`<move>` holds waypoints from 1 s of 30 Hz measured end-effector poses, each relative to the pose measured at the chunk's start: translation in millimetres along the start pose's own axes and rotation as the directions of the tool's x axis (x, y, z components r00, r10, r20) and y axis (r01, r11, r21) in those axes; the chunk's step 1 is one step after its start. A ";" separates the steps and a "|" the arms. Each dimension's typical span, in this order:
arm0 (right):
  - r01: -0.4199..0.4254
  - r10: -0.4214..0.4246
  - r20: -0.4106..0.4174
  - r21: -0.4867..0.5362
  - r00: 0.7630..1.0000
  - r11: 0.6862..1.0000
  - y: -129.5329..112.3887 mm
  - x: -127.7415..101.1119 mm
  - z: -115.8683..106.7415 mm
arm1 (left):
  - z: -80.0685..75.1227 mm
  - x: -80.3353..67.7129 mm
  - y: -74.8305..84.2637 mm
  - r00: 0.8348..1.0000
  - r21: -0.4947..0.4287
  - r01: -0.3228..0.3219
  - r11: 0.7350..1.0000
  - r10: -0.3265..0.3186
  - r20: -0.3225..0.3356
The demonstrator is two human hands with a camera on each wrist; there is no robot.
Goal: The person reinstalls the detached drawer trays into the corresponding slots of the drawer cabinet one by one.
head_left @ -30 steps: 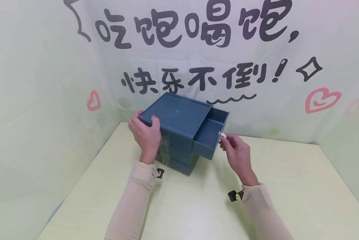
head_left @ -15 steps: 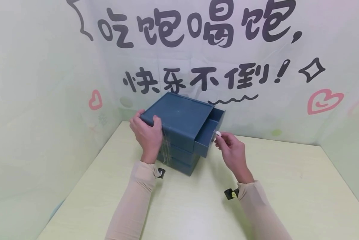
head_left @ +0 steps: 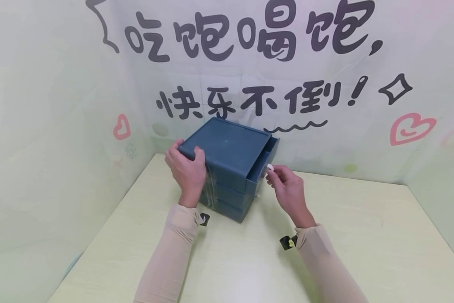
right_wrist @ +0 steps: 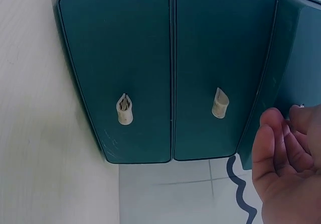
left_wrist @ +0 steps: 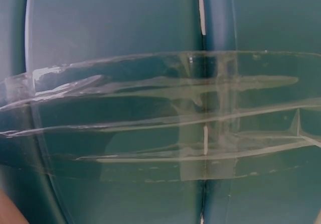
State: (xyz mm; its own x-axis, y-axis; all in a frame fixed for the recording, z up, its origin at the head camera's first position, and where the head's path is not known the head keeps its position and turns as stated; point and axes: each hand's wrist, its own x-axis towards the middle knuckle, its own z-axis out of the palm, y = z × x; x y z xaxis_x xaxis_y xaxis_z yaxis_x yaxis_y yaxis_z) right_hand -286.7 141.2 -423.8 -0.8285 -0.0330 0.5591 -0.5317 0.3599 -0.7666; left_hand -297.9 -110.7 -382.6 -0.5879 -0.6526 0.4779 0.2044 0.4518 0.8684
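A dark blue-green plastic drawer cabinet [head_left: 225,145] stands on the table with its drawer fronts toward the right. Its top drawer [head_left: 252,186] sticks out a little way. My left hand [head_left: 187,172] holds the cabinet's near left top edge, thumb on the top face. At the top drawer's front, my right hand [head_left: 287,189] pinches a small white pull tab [head_left: 270,167] between thumb and fingers. In the right wrist view, the two lower drawers [right_wrist: 113,58] are shut, each with a pale pull [right_wrist: 124,109]. Clear tape [left_wrist: 150,118] crosses the cabinet's side in the left wrist view.
The pale wooden table [head_left: 363,235] extends in front and to the right. Behind the cabinet hangs a printed cloth wall [head_left: 227,71] with black writing. Further cloth walls [head_left: 52,139] close in the left and right sides.
The top drawer has slid left into the cabinet, from about half out to slightly out. My right hand has moved left with its pull tab. My left hand keeps its hold on the cabinet.
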 end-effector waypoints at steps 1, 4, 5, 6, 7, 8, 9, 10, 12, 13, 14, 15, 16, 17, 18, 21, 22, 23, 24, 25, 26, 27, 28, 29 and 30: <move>0.002 -0.002 0.001 -0.004 1.000 1.000 0.2 0.3 0.5 | 0.0 -0.1 0.2 1.000 0.000 0.001 1.000 -0.001 0.001; 0.008 -0.008 0.013 -0.020 1.000 1.000 -0.7 1.3 0.9 | 0.3 -0.1 0.1 1.000 0.001 0.002 1.000 -0.002 0.003; 0.005 -0.005 0.017 -0.021 1.000 1.000 -0.9 1.7 1.0 | 0.5 -0.1 -0.1 1.000 0.002 0.002 1.000 -0.002 0.003; 0.004 -0.003 0.021 -0.023 1.000 1.000 -0.9 2.0 1.3 | 0.8 -0.1 -0.2 1.000 0.003 0.002 1.000 -0.002 0.003; 0.003 -0.003 0.025 -0.026 1.000 1.000 -1.3 2.3 1.5 | 0.9 -0.1 -0.2 1.000 0.002 0.002 1.000 -0.002 0.002; 0.002 -0.001 0.029 -0.028 1.000 1.000 -1.5 2.6 1.8 | 1.1 -0.2 -0.4 1.000 0.003 0.002 1.000 -0.002 0.001; 0.001 0.000 0.032 -0.033 0.999 0.999 -1.6 2.8 2.0 | 1.3 -0.2 -0.5 1.000 0.003 0.001 1.000 -0.001 0.001; 0.002 -0.001 0.035 -0.036 0.999 0.999 -2.1 3.0 2.1 | 1.5 -0.3 -0.7 1.000 0.003 -0.001 1.000 0.001 0.002; 0.002 -0.001 0.040 -0.046 0.999 0.999 -2.9 3.3 2.3 | 1.9 -0.3 -1.1 1.000 0.005 -0.008 1.000 0.008 0.000; 0.003 -0.001 0.043 -0.050 0.999 0.999 -3.2 3.4 2.4 | 2.0 -0.2 -1.2 1.000 0.007 -0.012 1.000 0.012 0.000; 0.003 -0.001 0.045 -0.051 0.999 0.999 -3.3 3.6 2.4 | 2.2 -0.2 -1.3 1.000 0.009 -0.017 1.000 0.017 -0.002; 0.002 0.001 0.048 -0.053 0.999 0.999 -3.4 3.7 2.5 | 2.2 -0.1 -1.4 1.000 0.011 -0.021 1.000 0.021 -0.003; 0.001 0.002 0.052 -0.052 0.999 0.999 -3.5 3.8 2.7 | 2.3 -0.1 -1.5 1.000 0.012 -0.024 1.000 0.024 -0.006; -0.001 0.004 0.056 -0.050 0.998 0.999 -3.1 4.1 3.1 | 2.4 -0.2 -1.3 1.000 0.012 -0.026 1.000 0.026 -0.008; -0.002 0.005 0.058 -0.046 0.998 0.999 -3.1 4.3 3.4 | 2.5 -0.3 -1.3 1.000 0.011 -0.026 1.000 0.026 -0.009; -0.008 0.011 0.060 -0.043 0.998 0.999 -2.7 4.7 4.6 | 2.9 -0.9 -1.5 1.000 0.007 -0.021 1.000 0.021 -0.009; -0.010 0.012 0.058 -0.042 0.998 0.999 -2.5 4.8 5.2 | 3.1 -1.1 -1.6 1.000 0.007 -0.020 1.000 0.020 -0.007; -0.013 0.015 0.057 -0.040 0.998 0.999 -2.4 4.9 5.8 | 3.3 -1.2 -1.9 1.000 0.007 -0.018 1.000 0.018 -0.004; -0.014 0.016 0.054 -0.038 0.998 0.999 -2.4 4.8 6.4 | 3.4 -1.4 -2.3 1.000 0.007 -0.017 1.000 0.017 -0.002; -0.015 0.017 0.054 -0.038 0.998 0.999 -2.0 4.9 7.4 | 3.1 -1.5 -2.1 1.000 0.007 -0.015 1.000 0.015 -0.001; -0.014 0.016 0.056 -0.037 0.998 0.999 -1.7 5.0 8.4 | 2.8 -1.6 -2.0 1.000 0.009 -0.015 1.000 0.015 -0.002; -0.013 0.015 0.057 -0.037 0.998 0.999 -1.7 5.2 9.3 | 2.4 -1.4 -2.2 1.000 0.010 -0.016 1.000 0.016 -0.003; -0.011 0.013 0.059 -0.037 0.998 0.999 -1.8 5.3 10.0 | 1.9 -1.2 -2.0 1.000 0.010 -0.017 1.000 0.017 -0.005; -0.009 0.012 0.061 -0.039 0.998 0.999 -2.2 5.4 10.6 | 1.5 -0.9 -2.1 1.000 0.010 -0.017 1.000 0.017 -0.007; -0.006 0.009 0.063 -0.043 0.998 0.999 -2.4 5.8 11.3 | 0.9 -0.6 -1.9 1.000 0.010 -0.017 1.000 0.018 -0.010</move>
State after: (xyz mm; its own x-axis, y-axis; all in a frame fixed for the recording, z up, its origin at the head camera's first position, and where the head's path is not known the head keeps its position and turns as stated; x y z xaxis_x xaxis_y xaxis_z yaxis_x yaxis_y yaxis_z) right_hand -292.2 129.7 -422.3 -0.8426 -0.0886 0.5313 -0.5185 0.4003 -0.7556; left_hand -298.6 -110.6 -384.7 -0.5766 -0.6505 0.4944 0.2066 0.4693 0.8585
